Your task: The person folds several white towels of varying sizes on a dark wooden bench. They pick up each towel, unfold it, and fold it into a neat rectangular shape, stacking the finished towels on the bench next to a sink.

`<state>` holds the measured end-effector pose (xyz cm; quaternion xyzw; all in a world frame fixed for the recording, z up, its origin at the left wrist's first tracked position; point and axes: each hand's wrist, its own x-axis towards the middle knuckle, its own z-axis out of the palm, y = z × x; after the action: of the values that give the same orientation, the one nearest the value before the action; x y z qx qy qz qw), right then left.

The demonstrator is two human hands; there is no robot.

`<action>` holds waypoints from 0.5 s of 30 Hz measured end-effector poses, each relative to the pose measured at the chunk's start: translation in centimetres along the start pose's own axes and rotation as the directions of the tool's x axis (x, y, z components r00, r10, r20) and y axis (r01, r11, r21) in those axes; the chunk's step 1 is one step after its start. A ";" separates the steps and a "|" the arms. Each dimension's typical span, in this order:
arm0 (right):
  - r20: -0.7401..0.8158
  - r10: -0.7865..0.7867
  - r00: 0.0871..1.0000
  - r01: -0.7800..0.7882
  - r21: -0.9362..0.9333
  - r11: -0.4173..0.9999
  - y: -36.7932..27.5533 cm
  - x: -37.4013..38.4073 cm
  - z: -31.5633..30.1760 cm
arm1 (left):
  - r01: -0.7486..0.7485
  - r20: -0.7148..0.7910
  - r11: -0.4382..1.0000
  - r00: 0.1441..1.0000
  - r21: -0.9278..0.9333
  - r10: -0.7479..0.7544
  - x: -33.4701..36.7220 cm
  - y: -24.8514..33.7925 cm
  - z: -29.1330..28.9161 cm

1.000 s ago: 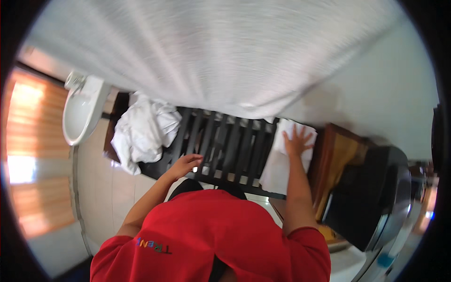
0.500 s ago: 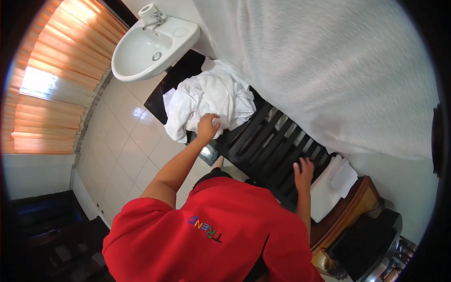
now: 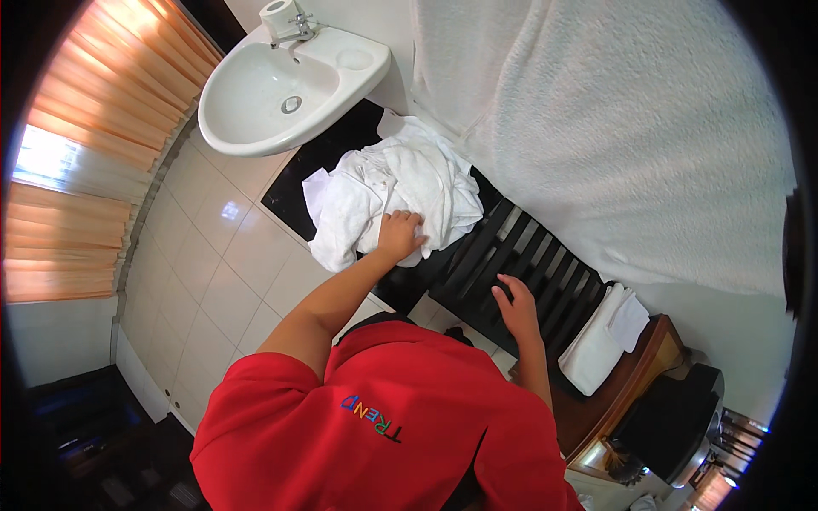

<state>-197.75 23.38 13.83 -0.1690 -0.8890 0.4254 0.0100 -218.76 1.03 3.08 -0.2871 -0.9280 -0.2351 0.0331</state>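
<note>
A crumpled pile of white towels (image 3: 362, 183) lies on the left end of a black slatted bench. My left hand (image 3: 400, 237) rests against its near side, fingers slightly bent and the thumb apart; no cloth shows gripped in it. Above the black slats (image 3: 503, 272) of the bench, my right hand (image 3: 518, 308) hangs with its fingers spread, holding nothing. Folded white towels (image 3: 596, 341) lie at the right end of the slats, beyond that hand.
A white washbasin (image 3: 285, 94) juts out at the upper left, with a toilet roll (image 3: 278, 15) beside its tap. White hanging cloth (image 3: 613, 145) covers the wall behind the bench. A brown wooden cabinet (image 3: 635, 383) stands at the right; orange curtains (image 3: 94, 111) hang at the left.
My right hand has moved left over the slats, away from the folded towels. My left hand stays at the towel pile. The whole view has shifted slightly.
</note>
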 end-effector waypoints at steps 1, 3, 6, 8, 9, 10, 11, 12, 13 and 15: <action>0.011 -0.025 1.000 0.025 0.004 1.000 -1.0 0.5 0.7 | 0.080 0.182 0.997 0.980 0.007 -0.080 0.3 0.1 0.0; 0.029 -0.073 0.997 0.073 0.006 0.997 -2.7 1.3 1.9 | 0.197 0.341 0.980 0.922 -0.007 -0.183 0.5 -0.6 0.7; 0.039 -0.090 0.995 0.090 0.008 0.996 -4.8 1.7 2.8 | 0.264 0.317 0.956 0.924 -0.125 -0.213 0.9 -1.6 1.8; 0.035 -0.044 0.998 0.043 0.029 0.999 -5.7 2.0 3.0 | 0.255 0.319 0.945 0.930 -0.205 -0.182 1.2 -1.2 1.0; -0.014 -0.069 0.998 0.069 0.026 0.997 -6.0 2.2 3.4 | 0.287 0.356 0.894 0.921 -0.345 -0.158 1.3 -0.5 0.0; -0.061 -0.095 0.994 0.097 0.020 0.995 -6.4 2.4 3.8 | 0.320 0.389 0.820 0.912 -0.474 -0.130 1.2 0.4 -0.9; -0.104 -0.125 0.987 0.128 0.013 0.992 -6.9 2.7 4.3 | 0.354 0.416 0.726 0.903 -0.589 -0.102 0.9 1.5 -2.2; -0.173 -0.161 0.972 0.167 0.021 0.986 -8.1 3.2 5.1 | 0.393 0.437 0.602 0.896 -0.695 -0.081 0.4 2.8 -3.3; -0.239 -0.197 0.951 0.209 0.025 0.978 -9.7 3.9 6.0 | 0.426 0.451 0.459 0.890 -0.780 -0.059 -0.2 4.4 -4.5; -0.257 -0.211 0.943 0.232 0.056 0.971 -10.7 4.8 6.5 | 0.514 0.530 0.284 0.848 -0.809 -0.025 -0.8 6.5 -7.8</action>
<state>-206.41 13.75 17.16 -0.1196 -0.8749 0.4348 0.1768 -215.06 1.78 12.59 -0.1290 -0.6394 -0.6569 -0.3782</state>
